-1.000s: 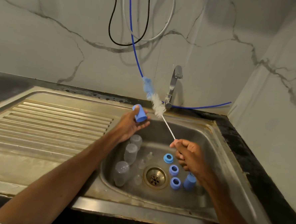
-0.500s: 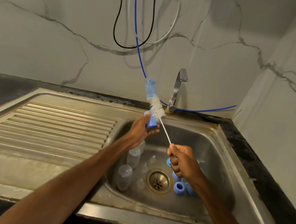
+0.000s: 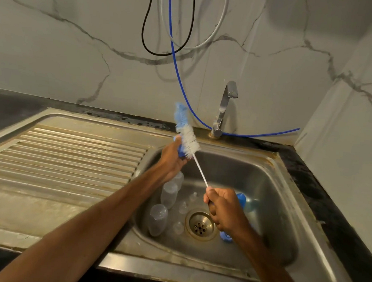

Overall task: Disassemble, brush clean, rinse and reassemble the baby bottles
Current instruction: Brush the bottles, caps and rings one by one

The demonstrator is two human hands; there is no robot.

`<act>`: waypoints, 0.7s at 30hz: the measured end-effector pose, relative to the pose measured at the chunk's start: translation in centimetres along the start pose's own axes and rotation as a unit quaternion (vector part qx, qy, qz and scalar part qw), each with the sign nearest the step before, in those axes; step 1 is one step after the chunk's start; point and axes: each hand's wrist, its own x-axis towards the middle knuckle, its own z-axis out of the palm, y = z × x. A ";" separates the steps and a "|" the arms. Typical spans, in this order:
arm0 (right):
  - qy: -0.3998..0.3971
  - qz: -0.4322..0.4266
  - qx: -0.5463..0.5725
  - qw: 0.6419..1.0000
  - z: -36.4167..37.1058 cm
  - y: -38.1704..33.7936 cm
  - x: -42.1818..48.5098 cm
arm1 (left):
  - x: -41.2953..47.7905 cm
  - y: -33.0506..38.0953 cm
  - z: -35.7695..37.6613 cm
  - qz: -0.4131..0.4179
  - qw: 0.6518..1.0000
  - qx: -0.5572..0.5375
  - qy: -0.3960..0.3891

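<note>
My left hand (image 3: 172,158) grips a blue bottle cap (image 3: 181,151) above the sink's back left corner. My right hand (image 3: 223,208) holds the thin white handle of a bottle brush (image 3: 188,141), whose white bristles lie against the cap and whose blue tip points up. Clear bottle bodies (image 3: 168,194) lie in the sink (image 3: 275,190) on the left, with clear teats (image 3: 183,207) beside the drain (image 3: 200,226). Blue rings and caps (image 3: 241,199) show partly behind my right hand.
A chrome tap (image 3: 223,108) stands at the back of the sink. A ribbed steel draining board (image 3: 60,155) spreads to the left. Blue, black and white hoses (image 3: 175,53) hang on the marble wall. A dark counter (image 3: 339,215) runs along the right.
The brush head has moved left and down onto the blue cap. My right hand has drifted right and now hides most of the blue rings.
</note>
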 end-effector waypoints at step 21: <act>0.017 -0.002 -0.030 0.999 -0.4 0.0 0.4 | -0.5 -0.2 -0.2 -0.023 0.999 0.024 -0.017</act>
